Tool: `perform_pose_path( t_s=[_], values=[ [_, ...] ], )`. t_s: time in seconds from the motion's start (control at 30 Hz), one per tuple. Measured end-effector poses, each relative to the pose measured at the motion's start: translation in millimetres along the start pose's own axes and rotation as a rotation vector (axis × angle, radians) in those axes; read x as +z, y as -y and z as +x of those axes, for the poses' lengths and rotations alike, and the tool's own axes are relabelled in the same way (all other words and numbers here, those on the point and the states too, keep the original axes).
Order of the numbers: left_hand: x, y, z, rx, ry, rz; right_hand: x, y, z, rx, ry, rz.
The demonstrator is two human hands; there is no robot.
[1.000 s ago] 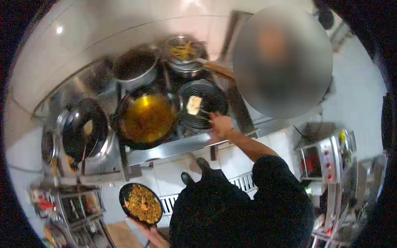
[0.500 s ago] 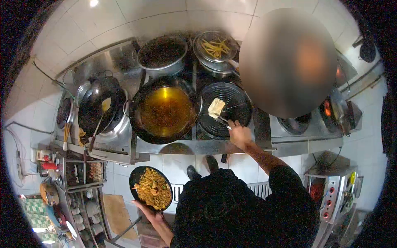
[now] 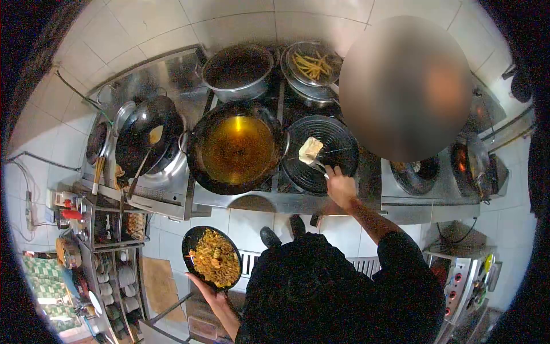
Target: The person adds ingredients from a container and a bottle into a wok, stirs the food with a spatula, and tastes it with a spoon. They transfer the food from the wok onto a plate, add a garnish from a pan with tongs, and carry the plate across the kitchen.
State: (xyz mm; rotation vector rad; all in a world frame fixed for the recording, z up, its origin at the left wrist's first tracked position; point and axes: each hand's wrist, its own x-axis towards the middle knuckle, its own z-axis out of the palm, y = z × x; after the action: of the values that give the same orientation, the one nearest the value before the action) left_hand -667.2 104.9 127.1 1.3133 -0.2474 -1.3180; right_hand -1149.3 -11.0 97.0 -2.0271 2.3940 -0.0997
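A dark round plate [image 3: 187,247] heaped with fried rice [image 3: 215,258] rests on my left hand [image 3: 211,293], which supports its lower edge from below. My right hand [image 3: 340,187] is closed round the light handle of a utensil [image 3: 318,166]. At the utensil's far end lies a pale, squarish piece of food [image 3: 311,150], over the black ridged round pan [image 3: 338,137] on the stove. Left of that pan sits a large wok of golden oil [image 3: 238,150].
A deep pot [image 3: 239,86] stands behind the wok, beside a strainer of fries [image 3: 312,64]. Another wok [image 3: 137,135] with a ladle is at the left. Shelves with stacked bowls [image 3: 117,286] stand lower left, an appliance with red knobs [image 3: 455,286] lower right.
The whole view has shifted slightly, so the stove appears further right. Both hands keep their holds, and the pale piece remains over the ridged pan.
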Motion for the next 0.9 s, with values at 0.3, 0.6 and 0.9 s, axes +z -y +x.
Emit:
perform_pose_path(
  t_s=[0.3,0.6,0.9],
  values=[
    [-15,-4,0,-0.053,-0.021,-0.089,-7,1,-4,0.015,-0.027,0.132],
    [-21,9,15,-0.051,0.001,-0.083,0,-23,2,-0.085,-0.219,0.185],
    [11,-1,-1,-0.035,-0.039,-0.028,3,-74,45,0.7,0.347,1.368]
  ],
)
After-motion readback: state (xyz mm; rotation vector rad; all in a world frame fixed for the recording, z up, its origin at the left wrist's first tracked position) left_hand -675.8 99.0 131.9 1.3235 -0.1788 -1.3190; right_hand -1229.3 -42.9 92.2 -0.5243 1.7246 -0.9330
